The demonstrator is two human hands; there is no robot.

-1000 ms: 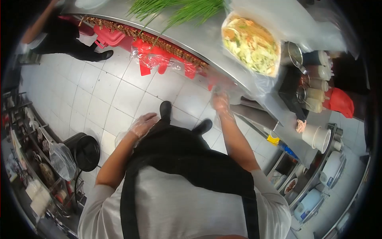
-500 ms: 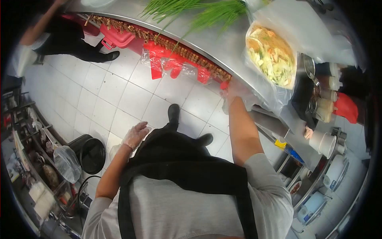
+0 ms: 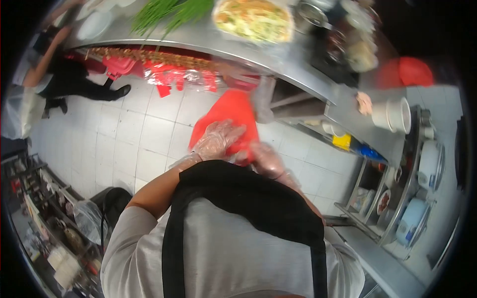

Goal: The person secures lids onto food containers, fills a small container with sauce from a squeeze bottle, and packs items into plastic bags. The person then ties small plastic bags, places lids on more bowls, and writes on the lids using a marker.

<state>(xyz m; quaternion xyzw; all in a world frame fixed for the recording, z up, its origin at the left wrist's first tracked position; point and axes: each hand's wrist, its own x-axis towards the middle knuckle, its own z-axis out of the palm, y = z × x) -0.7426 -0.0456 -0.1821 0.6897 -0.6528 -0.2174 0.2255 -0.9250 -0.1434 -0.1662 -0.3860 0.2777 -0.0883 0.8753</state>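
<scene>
Touching a red plastic bag (image 3: 229, 107), both hands work in front of the black apron (image 3: 248, 193), on the wearer's side of the steel bench (image 3: 228, 48) and lower than its top. Clear plastic gloves on both.

Left hand (image 3: 218, 140): back upward, over the lower part of the bag, fingers partly extended and slightly bent. Right hand (image 3: 268, 160): at the bag's lower right edge, fingers partly curled, blurred. Firmness of either grip: cannot tell, finger undersides hidden.

Bench, near edge, left to right: white bowl (image 3: 94, 26) near the left end; long green stalks (image 3: 166, 15), tips towards the near edge; container of shredded vegetables (image 3: 254, 21) farther right, clear of the stalks. Metal pot (image 3: 311, 15) just right of that container. White tubs (image 3: 390, 115) by the right end, one against another.

Under the near edge: row of red and clear bags (image 3: 179, 77) hanging; pink lidded bin (image 3: 119, 67) to their left. White tiled floor (image 3: 154, 126) below.

Second person (image 3: 67, 79), dark trousers, at the bench's left end, well apart from the wearer's hands.
</scene>
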